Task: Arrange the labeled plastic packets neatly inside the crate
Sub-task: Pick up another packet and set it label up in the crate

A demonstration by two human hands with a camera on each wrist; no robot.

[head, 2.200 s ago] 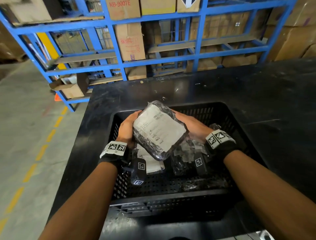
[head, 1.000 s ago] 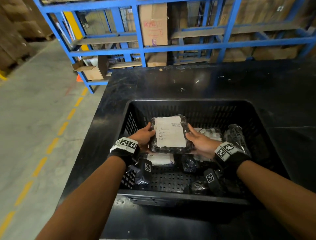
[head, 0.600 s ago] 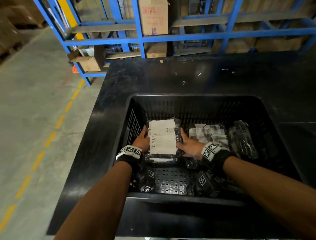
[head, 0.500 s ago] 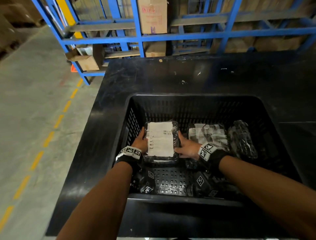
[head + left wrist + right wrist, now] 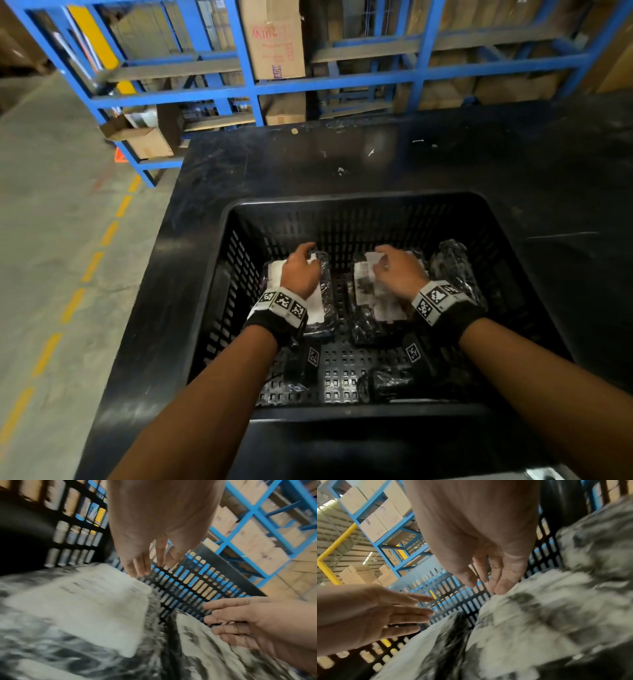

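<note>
Both hands have let go of the labeled packet they carried together a moment ago, and it now lies flat on the crate [image 5: 239,219] floor. On the left side of that floor, the left packet [image 5: 320,305] rests label up, near the left wall. Over it the left hand [image 5: 303,270] hovers palm down, fingers [image 5: 139,566] loosely extended and holding nothing; whether the fingertips touch the wrap is unclear. A narrow strip of perforated floor separates this packet from the middle packet [image 5: 373,301], which also lies label up. Above that one the right hand [image 5: 397,270] is spread with relaxed fingers [image 5: 502,584], their tips at the far edge of the wrap, gripping nothing. Further right, a darker packet [image 5: 452,260] with no label showing leans toward the right wall. Another small dark packet [image 5: 387,385] sits near the front wall. Everything stands on the black surface [image 5: 376,157], with blue shelving [image 5: 253,89] of cardboard boxes beyond.
</note>
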